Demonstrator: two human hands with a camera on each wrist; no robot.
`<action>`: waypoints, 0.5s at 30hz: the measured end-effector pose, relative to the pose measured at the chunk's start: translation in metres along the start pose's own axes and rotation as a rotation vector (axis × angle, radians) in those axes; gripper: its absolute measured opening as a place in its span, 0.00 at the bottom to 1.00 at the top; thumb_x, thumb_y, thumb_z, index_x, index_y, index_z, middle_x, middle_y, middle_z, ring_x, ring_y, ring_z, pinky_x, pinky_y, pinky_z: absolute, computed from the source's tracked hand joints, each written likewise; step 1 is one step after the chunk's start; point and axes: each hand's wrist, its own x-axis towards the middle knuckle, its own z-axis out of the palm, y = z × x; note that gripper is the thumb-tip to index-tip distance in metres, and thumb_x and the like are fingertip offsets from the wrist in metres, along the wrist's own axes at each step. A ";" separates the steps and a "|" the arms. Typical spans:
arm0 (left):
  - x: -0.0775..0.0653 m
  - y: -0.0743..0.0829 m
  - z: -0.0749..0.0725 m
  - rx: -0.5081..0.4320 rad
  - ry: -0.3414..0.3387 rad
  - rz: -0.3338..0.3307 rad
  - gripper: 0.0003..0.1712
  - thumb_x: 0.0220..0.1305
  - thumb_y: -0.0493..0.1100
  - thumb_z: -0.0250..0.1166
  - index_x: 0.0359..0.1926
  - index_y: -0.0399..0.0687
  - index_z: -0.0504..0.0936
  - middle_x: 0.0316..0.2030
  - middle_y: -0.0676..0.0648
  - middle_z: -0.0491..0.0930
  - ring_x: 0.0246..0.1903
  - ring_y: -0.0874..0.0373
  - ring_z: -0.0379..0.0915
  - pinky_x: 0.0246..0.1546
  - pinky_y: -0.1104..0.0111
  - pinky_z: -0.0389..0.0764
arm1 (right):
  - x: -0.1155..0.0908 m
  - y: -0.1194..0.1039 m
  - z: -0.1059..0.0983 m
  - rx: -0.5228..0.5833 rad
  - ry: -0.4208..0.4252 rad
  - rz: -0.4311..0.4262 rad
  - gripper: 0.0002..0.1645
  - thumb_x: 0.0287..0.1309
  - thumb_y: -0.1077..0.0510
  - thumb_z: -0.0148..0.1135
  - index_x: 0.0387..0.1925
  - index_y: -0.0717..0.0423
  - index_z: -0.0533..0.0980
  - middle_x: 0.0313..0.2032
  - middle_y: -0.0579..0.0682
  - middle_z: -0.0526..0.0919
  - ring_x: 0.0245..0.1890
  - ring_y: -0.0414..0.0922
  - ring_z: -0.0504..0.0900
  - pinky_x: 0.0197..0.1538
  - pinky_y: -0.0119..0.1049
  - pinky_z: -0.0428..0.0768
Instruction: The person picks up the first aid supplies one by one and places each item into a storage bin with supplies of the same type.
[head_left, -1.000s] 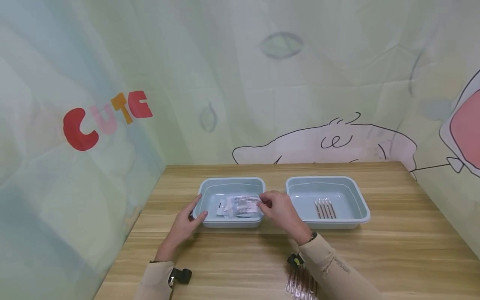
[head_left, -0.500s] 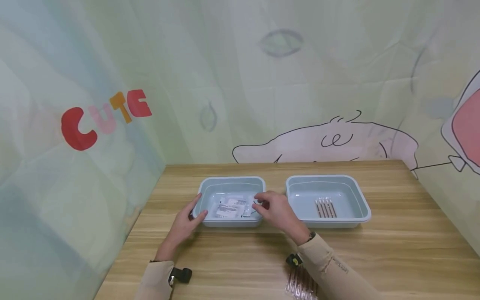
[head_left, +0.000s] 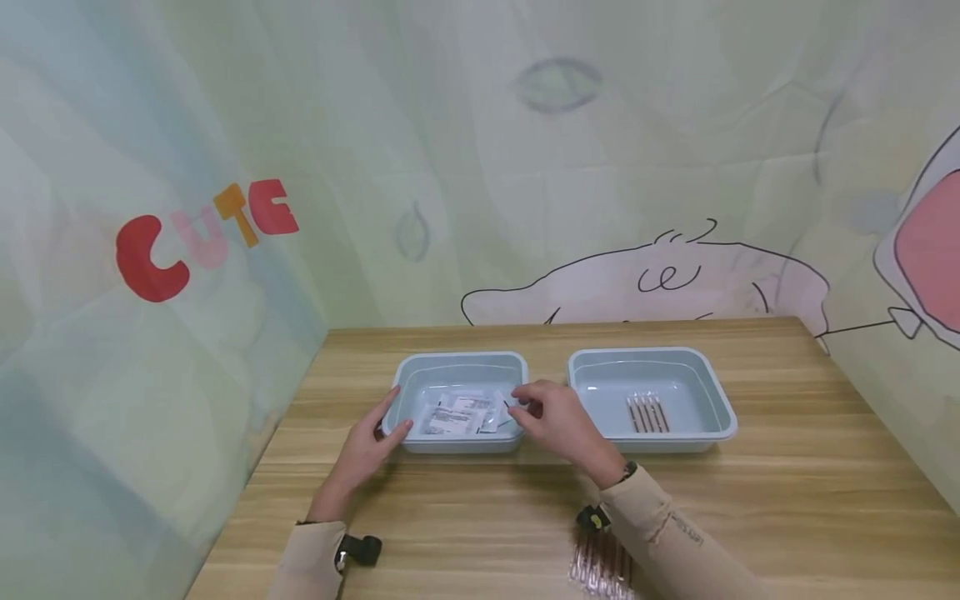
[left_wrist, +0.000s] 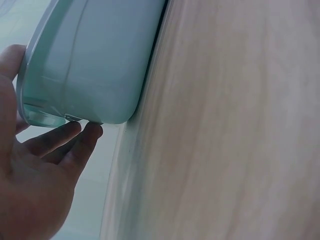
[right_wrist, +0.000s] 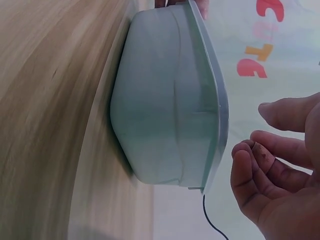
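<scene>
My left hand (head_left: 369,446) grips the left end of a pale blue plastic tray (head_left: 461,358), its thumb at the near rim and fingers against the outer wall. Inside that tray lie several clear packets (head_left: 454,420) with white printed labels, overlapping. Over the tray's right rim hovers my right hand (head_left: 558,425). The right wrist view shows its thumb apart from its bent fingers, with nothing between them. A second blue tray (head_left: 648,354) stands to the right, holding a clear pack of several slim brown sticks (head_left: 647,413).
More clear-wrapped brown sticks (head_left: 600,567) lie at the table's near side, partly hidden by my right forearm. Both trays stand on a wood-grain table (head_left: 465,517). A printed fabric backdrop (head_left: 465,183) rises behind and to the left.
A shiny packet beside my right fingertips has settled in the left tray, where white printed labels now show. The left hand keeps its hold; both trays stay put.
</scene>
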 end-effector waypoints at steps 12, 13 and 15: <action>0.001 0.000 0.000 0.013 0.007 0.007 0.41 0.69 0.54 0.59 0.75 0.47 0.54 0.73 0.35 0.55 0.72 0.38 0.52 0.70 0.48 0.58 | -0.008 0.009 -0.022 -0.021 0.075 -0.059 0.16 0.55 0.55 0.70 0.45 0.56 0.83 0.38 0.51 0.86 0.30 0.39 0.79 0.31 0.28 0.79; 0.000 0.000 0.000 0.013 0.008 0.011 0.41 0.69 0.54 0.59 0.75 0.47 0.54 0.73 0.35 0.56 0.72 0.38 0.52 0.70 0.48 0.58 | -0.009 0.010 -0.024 -0.020 0.081 -0.054 0.16 0.55 0.55 0.70 0.45 0.56 0.83 0.39 0.51 0.86 0.30 0.39 0.80 0.32 0.28 0.80; 0.000 0.000 0.000 0.013 0.009 0.015 0.41 0.69 0.54 0.59 0.75 0.46 0.54 0.73 0.35 0.56 0.72 0.38 0.52 0.70 0.48 0.59 | -0.010 0.013 -0.028 -0.029 0.092 -0.050 0.17 0.55 0.55 0.70 0.46 0.56 0.83 0.39 0.51 0.86 0.30 0.39 0.79 0.32 0.28 0.80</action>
